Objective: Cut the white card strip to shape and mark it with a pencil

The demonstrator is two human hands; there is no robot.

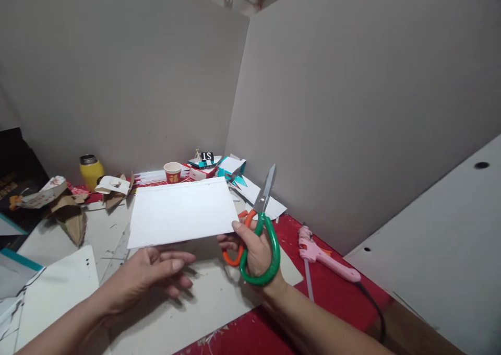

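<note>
Fingers (243, 231) of the right hand (260, 255) clamp the white sheet (182, 211) beside the scissors (261, 203), while the left hand's (146, 271) hang apart; steadier support calls for both hands.

My left forearm (74, 321) rises from the lower left toward the white board (182, 211), and my left hand (151, 274) hovers open just below its near edge, fingers loosely bent and spread, thumb pointing right. My right forearm (313, 313) slants in from the lower right; my right hand (258, 250) grips the board's near right corner, thumb on top, fingers curled below.
</note>
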